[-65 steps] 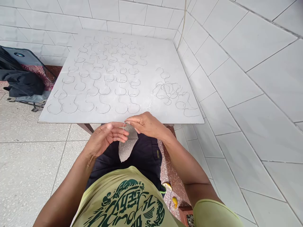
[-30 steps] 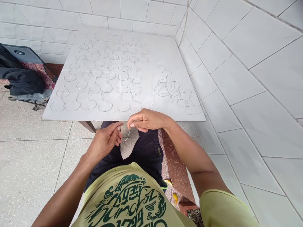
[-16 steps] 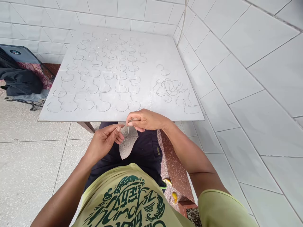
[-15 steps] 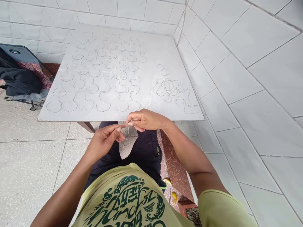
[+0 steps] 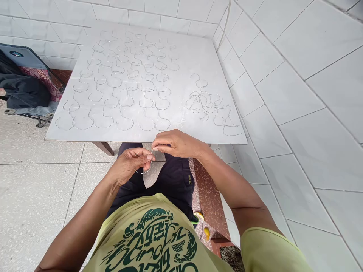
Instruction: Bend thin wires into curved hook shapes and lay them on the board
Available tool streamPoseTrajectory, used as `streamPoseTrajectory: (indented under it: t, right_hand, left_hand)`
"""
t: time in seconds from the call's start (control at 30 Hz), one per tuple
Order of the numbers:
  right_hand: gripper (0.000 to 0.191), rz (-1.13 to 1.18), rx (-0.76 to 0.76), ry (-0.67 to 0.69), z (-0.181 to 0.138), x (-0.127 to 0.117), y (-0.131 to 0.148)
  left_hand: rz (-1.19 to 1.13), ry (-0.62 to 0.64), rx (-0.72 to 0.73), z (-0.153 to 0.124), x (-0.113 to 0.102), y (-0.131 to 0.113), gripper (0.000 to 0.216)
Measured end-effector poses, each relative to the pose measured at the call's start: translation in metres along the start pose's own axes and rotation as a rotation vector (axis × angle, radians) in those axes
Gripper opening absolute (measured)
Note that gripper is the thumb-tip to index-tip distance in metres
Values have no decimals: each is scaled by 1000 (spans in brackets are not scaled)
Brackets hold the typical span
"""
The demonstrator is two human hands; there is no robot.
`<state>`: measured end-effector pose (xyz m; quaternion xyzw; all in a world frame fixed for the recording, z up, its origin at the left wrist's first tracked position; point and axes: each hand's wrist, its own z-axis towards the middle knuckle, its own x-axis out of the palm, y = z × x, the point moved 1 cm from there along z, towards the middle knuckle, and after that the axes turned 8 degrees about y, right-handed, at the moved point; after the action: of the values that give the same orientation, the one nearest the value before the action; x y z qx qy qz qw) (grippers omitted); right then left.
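A thin wire piece (image 5: 145,170) curves in a loop between my two hands, just in front of the table's near edge and above my lap. My left hand (image 5: 131,163) is closed round its lower curve, thumb and fingers pinched. My right hand (image 5: 175,143) pinches the wire's upper end between thumb and forefinger. On the white table (image 5: 181,56) lie several bent S-shaped wire hooks (image 5: 124,90) in rows. A tangled heap of wire pieces (image 5: 208,107) lies on the table's right side.
A white tiled wall (image 5: 289,87) runs close along the right. A folding chair with dark clothes (image 5: 24,87) stands on the floor at the far left. A reddish patterned bench (image 5: 208,200) is under me. Table legs show below the near edge.
My left hand has turned and closed further on the wire, which now bends into a rounder loop. My right hand keeps its pinch. The view has shifted slightly.
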<state>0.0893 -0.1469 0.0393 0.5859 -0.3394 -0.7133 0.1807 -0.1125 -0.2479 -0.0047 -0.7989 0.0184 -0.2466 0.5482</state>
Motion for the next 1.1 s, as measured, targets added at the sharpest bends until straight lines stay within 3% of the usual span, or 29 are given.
streamPoseTrajectory:
  t: [0.2, 0.67, 1.1]
  right_hand:
    - [24, -298, -78, -87, -5, 8, 2]
    - [28, -361, -135, -123, -4, 18, 0]
    - [18, -116, -49, -121, -11, 15, 1]
  left_hand:
    - [-47, -21, 19, -1, 3, 1, 22]
    - [-100, -40, 35, -4, 9, 1, 21]
    - [-55, -99, -4, -11, 12, -4, 22]
